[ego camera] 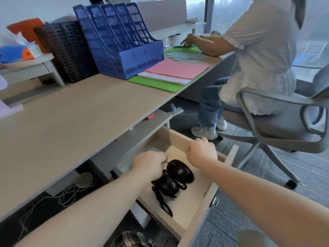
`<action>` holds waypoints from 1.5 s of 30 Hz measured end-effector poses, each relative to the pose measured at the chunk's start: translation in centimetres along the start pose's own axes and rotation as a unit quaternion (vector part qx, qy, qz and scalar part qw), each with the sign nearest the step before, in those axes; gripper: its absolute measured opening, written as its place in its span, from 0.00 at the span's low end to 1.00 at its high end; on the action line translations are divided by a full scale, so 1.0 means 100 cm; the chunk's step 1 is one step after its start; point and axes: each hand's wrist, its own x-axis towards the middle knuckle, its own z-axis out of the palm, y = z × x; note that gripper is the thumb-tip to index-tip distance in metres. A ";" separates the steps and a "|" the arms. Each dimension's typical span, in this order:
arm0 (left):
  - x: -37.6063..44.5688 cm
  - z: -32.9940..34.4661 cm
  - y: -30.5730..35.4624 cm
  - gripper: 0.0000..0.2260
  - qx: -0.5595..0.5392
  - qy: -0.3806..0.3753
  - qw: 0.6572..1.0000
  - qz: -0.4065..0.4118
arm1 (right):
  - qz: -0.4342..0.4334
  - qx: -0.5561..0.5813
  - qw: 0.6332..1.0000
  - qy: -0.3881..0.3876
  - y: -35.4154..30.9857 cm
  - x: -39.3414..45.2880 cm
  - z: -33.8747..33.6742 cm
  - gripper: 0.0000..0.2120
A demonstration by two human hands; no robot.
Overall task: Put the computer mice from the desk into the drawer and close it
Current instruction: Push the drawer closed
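The light wood drawer (197,207) under the desk stands pulled out. Two black wired computer mice lie inside it: one mouse (179,170) further back and a second mouse (168,185) nearer me, with their black cables (162,202) coiled beside them. My left hand (151,164) reaches into the drawer just left of the mice, its fingers hidden from me and partly covering the nearer mouse. My right hand (202,151) is closed over the drawer's front edge (230,155). The desk top (71,118) bears no mouse that I can see.
Blue file racks (121,41) and black ones (67,50) stand at the desk's back, with pink, white and green papers (170,73) beside them. A person sits on a grey swivel chair (277,122) to the right. Cables and a round socket (83,179) lie under the desk.
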 end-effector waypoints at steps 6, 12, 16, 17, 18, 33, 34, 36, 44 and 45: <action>-0.012 -0.065 -0.026 0.09 0.025 0.109 0.992 -0.065 | 0.258 0.079 0.962 -0.049 0.037 -0.033 -0.036 0.22; -0.019 -0.082 -0.041 0.08 -0.007 0.137 0.987 -0.080 | 0.287 0.221 0.926 -0.107 0.030 -0.040 -0.027 0.25; -0.018 -0.081 -0.065 0.08 -0.021 0.164 0.984 -0.066 | 0.289 0.235 0.925 -0.072 0.020 -0.025 -0.024 0.25; -0.016 -0.081 -0.073 0.08 -0.021 0.178 0.982 -0.063 | 0.278 0.225 0.931 -0.078 0.014 -0.021 -0.025 0.25; -0.014 -0.081 -0.080 0.07 -0.019 0.194 0.979 -0.061 | 0.263 0.218 0.937 -0.078 0.005 -0.016 -0.026 0.24; 0.035 -0.069 -0.160 0.16 -0.044 0.191 0.979 -0.048 | 0.170 0.346 0.922 -0.046 -0.108 0.063 -0.011 0.10; 0.039 -0.069 -0.165 0.16 -0.050 0.186 0.980 -0.041 | 0.169 0.361 0.916 -0.037 -0.113 0.068 -0.007 0.08; 0.044 -0.068 -0.173 0.16 -0.053 0.182 0.981 -0.032 | 0.168 0.379 0.909 -0.032 -0.123 0.076 0.001 0.05; 0.047 -0.061 -0.184 0.17 -0.067 0.211 0.975 -0.014 | 0.184 0.371 0.907 -0.073 -0.122 0.090 0.007 0.09; 0.047 -0.060 -0.183 0.17 -0.070 0.215 0.974 -0.015 | 0.186 0.375 0.906 -0.064 -0.121 0.089 0.007 0.09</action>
